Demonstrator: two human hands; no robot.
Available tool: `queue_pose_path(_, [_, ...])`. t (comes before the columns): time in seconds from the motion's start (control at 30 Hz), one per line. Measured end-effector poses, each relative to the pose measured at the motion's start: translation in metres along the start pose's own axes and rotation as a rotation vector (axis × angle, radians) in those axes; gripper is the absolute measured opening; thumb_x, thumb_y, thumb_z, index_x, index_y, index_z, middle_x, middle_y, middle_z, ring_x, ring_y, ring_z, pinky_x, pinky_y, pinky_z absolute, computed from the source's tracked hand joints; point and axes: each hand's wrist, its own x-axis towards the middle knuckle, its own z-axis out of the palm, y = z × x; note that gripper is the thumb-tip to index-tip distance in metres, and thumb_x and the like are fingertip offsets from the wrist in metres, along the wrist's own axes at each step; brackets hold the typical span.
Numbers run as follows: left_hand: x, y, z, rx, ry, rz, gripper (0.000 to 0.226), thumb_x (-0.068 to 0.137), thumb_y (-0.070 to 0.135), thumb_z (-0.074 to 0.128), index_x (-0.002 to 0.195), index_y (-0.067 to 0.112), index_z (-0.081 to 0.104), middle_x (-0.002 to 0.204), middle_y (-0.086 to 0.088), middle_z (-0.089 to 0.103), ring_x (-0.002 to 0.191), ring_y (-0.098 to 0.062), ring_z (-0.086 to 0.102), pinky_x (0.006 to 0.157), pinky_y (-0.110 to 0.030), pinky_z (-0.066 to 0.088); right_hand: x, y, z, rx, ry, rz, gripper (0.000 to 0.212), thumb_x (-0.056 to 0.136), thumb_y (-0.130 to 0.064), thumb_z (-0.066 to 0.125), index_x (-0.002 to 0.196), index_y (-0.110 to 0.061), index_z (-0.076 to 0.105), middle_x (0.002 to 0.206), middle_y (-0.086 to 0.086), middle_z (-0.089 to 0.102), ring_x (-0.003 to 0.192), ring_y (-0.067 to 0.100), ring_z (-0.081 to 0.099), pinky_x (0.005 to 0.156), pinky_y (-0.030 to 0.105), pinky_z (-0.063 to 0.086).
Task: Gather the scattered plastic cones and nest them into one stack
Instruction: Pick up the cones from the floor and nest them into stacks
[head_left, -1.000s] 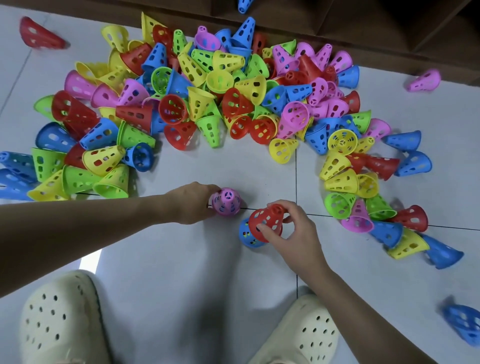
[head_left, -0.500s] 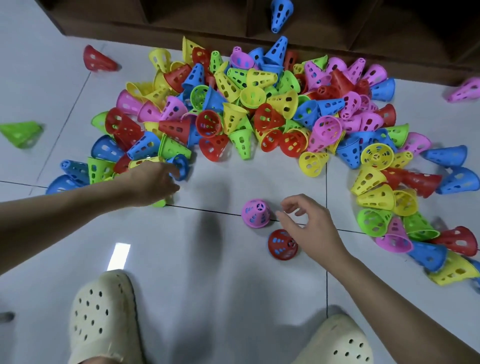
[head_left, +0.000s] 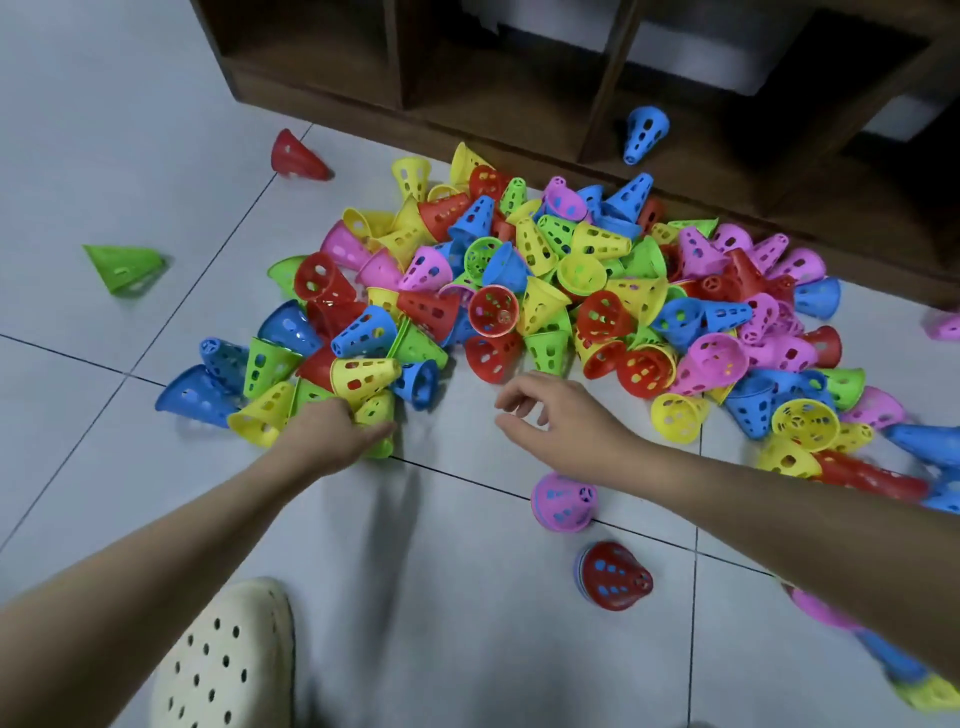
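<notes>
- Nearest, at about 6 o'clock of the view, a red cone (head_left: 614, 576) is seen standing mouth-down on the tiled floor (head_left: 467, 597) over what appear to be other cones nested beneath it; this is judged to be the started stack.
- Just beyond it, toward 12 o'clock, a pink cone (head_left: 563, 501) is seen lying by a tile seam, partly under the right forearm, close to the red one but apart from it.
- The right hand (head_left: 563, 415) is held above bare floor between the pink cone and the heap, fingers spread and loosely curled, nothing held in it.
- At 9 o'clock of that hand, the left hand (head_left: 332, 431) is laid upon a yellow-green cone (head_left: 375, 415) at the heap's near edge; whether the fingers are closed round it cannot be told, since they are hidden by the back of the hand.
- Beyond both hands, from 10 to 2 o'clock, the heap of cones (head_left: 545, 291) is spread against a dark wooden shelf unit (head_left: 519, 93).
- Strays are seen: a green cone (head_left: 124, 267) and another red cone (head_left: 298, 156) at 10 o'clock, a blue cone (head_left: 644, 132) in the shelf at 1 o'clock.
- The cones are judged light, thin-walled, fairly stiff and smooth, pierced with holes. A grip round the narrow closed end is advised, so that the wide mouth can be lowered over the stack; a hard squeeze at the rim may distort it and jam the nesting.
</notes>
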Motion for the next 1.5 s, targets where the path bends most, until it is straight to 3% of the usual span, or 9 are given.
queue_pose_path(0.23, [0.004,0.001,0.007,-0.219,-0.083,-0.075,0.061,0.052,0.073,0.059,0.087,0.023,0.064,0.084,0.000,0.068,0.080,-0.023,0.064,0.077,-0.038,0.057,0.092,-0.011,0.044,-0.235,-0.027,0.007,0.044,0.092,-0.032,0.065,0.131,-0.013,0.055,0.128,0.004,0.055,0.118,0.020,0.049,0.101,0.035,0.041])
queue_pose_path(0.43, [-0.005,-0.012,0.011,-0.592,-0.051,-0.031,0.050,0.071,0.026,0.086,0.110,0.020,0.056,0.102,-0.001,0.063,0.081,-0.010,0.057,0.063,-0.024,0.043,0.118,0.005,0.084,-0.384,-0.111,0.046,0.066,0.091,-0.038,0.063,0.149,-0.015,0.039,0.148,0.003,0.042,0.136,0.027,0.037,0.112,0.041,0.036])
queue_pose_path(0.63, [-0.012,-0.017,0.006,-0.754,-0.003,0.040,0.074,0.043,0.059,0.077,0.107,0.027,0.055,0.104,0.008,0.065,0.092,-0.014,0.064,0.077,-0.034,0.054,0.121,0.008,0.093,-0.516,-0.073,0.109,0.072,0.076,-0.055,0.068,0.132,-0.016,0.045,0.129,0.004,0.050,0.124,0.025,0.046,0.096,0.040,0.044])
queue_pose_path(0.8, [-0.010,-0.015,0.001,-0.847,0.130,0.071,0.062,0.059,0.048,0.085,0.105,0.024,0.051,0.098,-0.003,0.066,0.079,-0.016,0.060,0.070,-0.032,0.050,0.123,-0.003,0.106,-0.348,-0.049,0.287,0.079,0.077,-0.065,0.062,0.135,-0.014,0.043,0.134,0.007,0.049,0.126,0.028,0.049,0.099,0.042,0.046])
queue_pose_path(0.93, [-0.009,-0.021,0.001,-0.924,0.206,0.076,0.061,0.060,0.057,0.078,0.110,0.030,0.055,0.104,0.003,0.068,0.092,-0.018,0.068,0.085,-0.045,0.056,0.126,-0.007,0.116,-0.389,-0.056,0.329,0.066,0.084,-0.057,0.064,0.131,-0.013,0.049,0.133,0.010,0.054,0.124,0.032,0.052,0.097,0.041,0.045])
queue_pose_path(1.07, [-0.013,-0.024,0.001,-0.942,0.207,0.098,0.062,0.063,0.059,0.076,0.116,0.032,0.059,0.105,0.009,0.070,0.095,-0.012,0.068,0.089,-0.042,0.056,0.114,-0.001,0.100,-0.453,-0.140,0.394,0.052,0.077,-0.048,0.070,0.115,-0.016,0.057,0.111,0.007,0.060,0.109,0.029,0.059,0.077,0.032,0.045])
queue_pose_path(1.2, [-0.017,-0.014,0.004,-1.016,0.221,0.119,0.055,0.074,0.041,0.083,0.121,0.028,0.058,0.113,0.010,0.068,0.101,-0.005,0.066,0.092,-0.034,0.054,0.097,0.006,0.079,-0.041,0.015,0.440,0.045,0.071,-0.043,0.080,0.107,-0.022,0.064,0.099,0.000,0.064,0.081,0.016,0.062,0.065,0.029,0.051])
queue_pose_path(1.3, [-0.022,0.003,0.006,-1.058,0.200,0.162,0.069,0.068,0.054,0.079,0.127,0.031,0.054,0.123,0.014,0.064,0.112,-0.004,0.062,0.097,-0.030,0.050,0.077,0.004,0.046,0.090,0.099,0.388,0.033,0.075,-0.040,0.083,0.095,-0.019,0.066,0.086,-0.006,0.064,0.069,0.006,0.056,0.059,0.022,0.042])
queue_pose_path(1.5, [-0.042,0.054,0.008,-1.023,0.045,0.282,0.044,0.073,0.053,0.071,0.107,0.026,0.065,0.089,0.004,0.065,0.073,-0.010,0.057,0.067,-0.024,0.044,0.009,-0.001,-0.021,0.292,0.292,0.378,0.030,0.091,-0.036,0.072,0.090,-0.005,0.067,0.070,-0.003,0.054,0.057,0.002,0.045,0.054,0.015,0.033])
